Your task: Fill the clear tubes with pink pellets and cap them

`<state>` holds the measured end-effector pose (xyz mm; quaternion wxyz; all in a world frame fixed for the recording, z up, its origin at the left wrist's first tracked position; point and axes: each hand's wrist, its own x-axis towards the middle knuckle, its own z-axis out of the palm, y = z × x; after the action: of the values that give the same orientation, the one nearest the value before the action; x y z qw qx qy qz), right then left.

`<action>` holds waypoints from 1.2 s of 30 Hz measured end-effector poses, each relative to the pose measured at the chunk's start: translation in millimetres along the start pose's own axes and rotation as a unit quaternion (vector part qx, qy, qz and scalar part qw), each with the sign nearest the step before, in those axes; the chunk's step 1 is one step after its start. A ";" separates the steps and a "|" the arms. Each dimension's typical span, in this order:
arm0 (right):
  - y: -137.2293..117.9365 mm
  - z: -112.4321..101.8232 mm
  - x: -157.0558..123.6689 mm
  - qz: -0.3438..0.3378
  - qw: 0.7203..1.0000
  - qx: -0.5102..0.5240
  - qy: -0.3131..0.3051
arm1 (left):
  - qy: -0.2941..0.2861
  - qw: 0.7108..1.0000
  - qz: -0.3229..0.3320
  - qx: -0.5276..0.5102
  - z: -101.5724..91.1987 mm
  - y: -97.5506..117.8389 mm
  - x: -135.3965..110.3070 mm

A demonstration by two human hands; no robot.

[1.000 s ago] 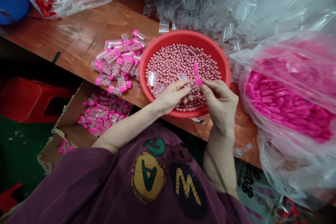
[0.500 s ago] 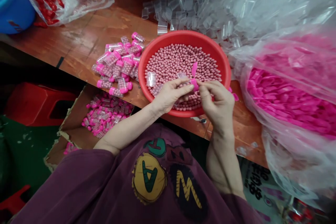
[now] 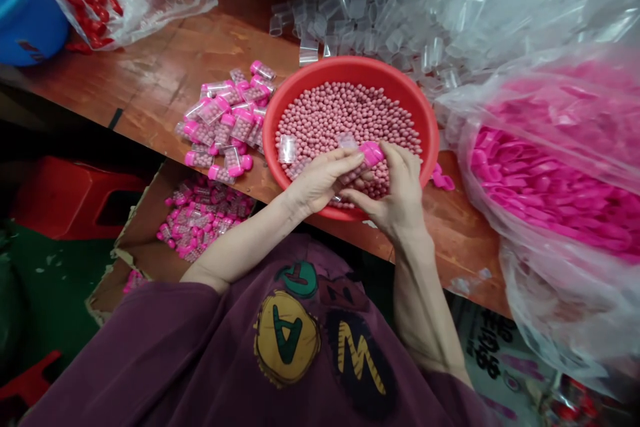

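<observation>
A red bowl [image 3: 305,83] full of small pink balls sits on the wooden table in front of me. Over its near side my left hand [image 3: 323,180] grips a small clear container [image 3: 356,172] filled with balls. My right hand [image 3: 397,193] presses on the container's pink cap [image 3: 373,152] with its fingers closed round it. Two empty clear containers [image 3: 289,149] lie on the balls in the bowl.
A pile of filled, pink-capped containers [image 3: 225,120] lies left of the bowl. A cardboard box [image 3: 145,240] below the table edge holds more. A plastic bag of pink caps [image 3: 550,193] is at right, clear empty containers [image 3: 360,13] behind, a blue tub [image 3: 25,13] at far left.
The pink cap's flap stood open a second ago; now it is pressed down flat on the container. My right hand has turned over the cap and shifted slightly left.
</observation>
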<state>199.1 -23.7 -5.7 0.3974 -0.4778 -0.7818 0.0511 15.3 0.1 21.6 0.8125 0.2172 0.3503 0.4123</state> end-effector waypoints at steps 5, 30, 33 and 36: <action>-5.2 26.6 -7.2 -0.025 0.992 -0.108 0.065 | -0.023 0.998 0.042 0.033 -3.6 -7.0 0.4; 2.9 34.0 0.0 0.018 0.991 -0.122 0.056 | 0.058 0.997 0.027 0.043 9.5 -9.4 1.5; 7.9 34.1 0.2 0.013 0.990 -0.130 0.062 | 0.054 0.997 0.017 0.048 6.8 -11.9 9.3; 17.0 36.7 1.9 0.006 0.992 -0.110 0.057 | 0.055 0.995 0.045 0.077 5.9 -15.1 14.5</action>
<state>186.1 -2.0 -37.4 0.3858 -0.5252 -0.7561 -0.0603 33.5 3.1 10.1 0.7536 0.2710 0.4152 0.4315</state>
